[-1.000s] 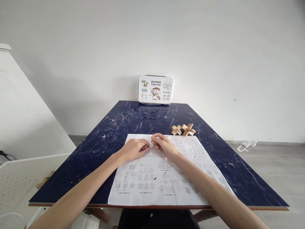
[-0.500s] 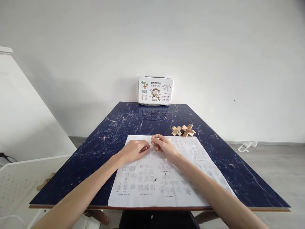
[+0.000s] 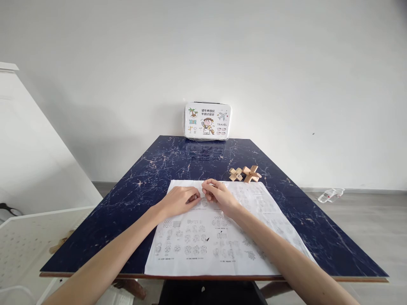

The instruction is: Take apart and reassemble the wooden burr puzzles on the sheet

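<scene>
Head view: both my hands are over the far half of a printed paper sheet (image 3: 190, 267), near each other with a slim gap between the fingertips. My left hand (image 3: 182, 199) is palm down, its fingers curled and the thumb brought in near the forefinger, so the opening is narrow. My right hand (image 3: 220, 197) is turned more on its side, fingers folded inward, thumb and forefinger close. I cannot tell whether I have anything pinched in either one.

The sheet lies spread flat under my hands and forearms, reaching almost to the near edge of the dark blue marbled table (image 3: 146, 169), and shows rows of small line drawings. Past its far edge, to the right of my right hand, sit two cross-shaped wooden pieces side by side: a smaller one (image 3: 235, 174) and a larger one (image 3: 251, 174). I can't make out if they touch the paper.

At the table's far end a white cartoon-printed case (image 3: 207, 121) stands upright by the wall (image 3: 273, 76). On the floor to the right lies a clear plastic item (image 3: 330, 195)
</scene>
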`<state>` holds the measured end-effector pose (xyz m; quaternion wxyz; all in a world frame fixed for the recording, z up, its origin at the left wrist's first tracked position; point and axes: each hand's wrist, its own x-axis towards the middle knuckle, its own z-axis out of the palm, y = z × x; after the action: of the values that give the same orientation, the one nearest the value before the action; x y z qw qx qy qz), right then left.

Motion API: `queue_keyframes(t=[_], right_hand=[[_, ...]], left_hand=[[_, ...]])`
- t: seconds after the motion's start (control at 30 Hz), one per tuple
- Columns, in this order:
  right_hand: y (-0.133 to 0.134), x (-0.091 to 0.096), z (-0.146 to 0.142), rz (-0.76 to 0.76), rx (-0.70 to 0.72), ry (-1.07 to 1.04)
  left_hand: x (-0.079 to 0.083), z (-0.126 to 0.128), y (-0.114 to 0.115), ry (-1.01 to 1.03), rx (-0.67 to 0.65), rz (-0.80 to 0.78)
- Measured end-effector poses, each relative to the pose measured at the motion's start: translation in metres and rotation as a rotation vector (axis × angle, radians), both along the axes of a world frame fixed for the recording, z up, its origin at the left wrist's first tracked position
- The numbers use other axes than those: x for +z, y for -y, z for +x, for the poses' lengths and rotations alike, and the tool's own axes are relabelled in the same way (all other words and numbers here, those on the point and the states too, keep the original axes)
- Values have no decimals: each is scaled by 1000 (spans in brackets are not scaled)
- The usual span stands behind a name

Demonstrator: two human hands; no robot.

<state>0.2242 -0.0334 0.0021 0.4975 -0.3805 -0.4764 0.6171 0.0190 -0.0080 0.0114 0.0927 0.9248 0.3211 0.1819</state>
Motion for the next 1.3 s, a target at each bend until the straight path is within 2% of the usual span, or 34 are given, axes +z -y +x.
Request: queue_keyframes(t=[1.3], right_hand=[[2,4,0,6,-1,3]], left_hand=[[1,1,1,13,-10,10]])
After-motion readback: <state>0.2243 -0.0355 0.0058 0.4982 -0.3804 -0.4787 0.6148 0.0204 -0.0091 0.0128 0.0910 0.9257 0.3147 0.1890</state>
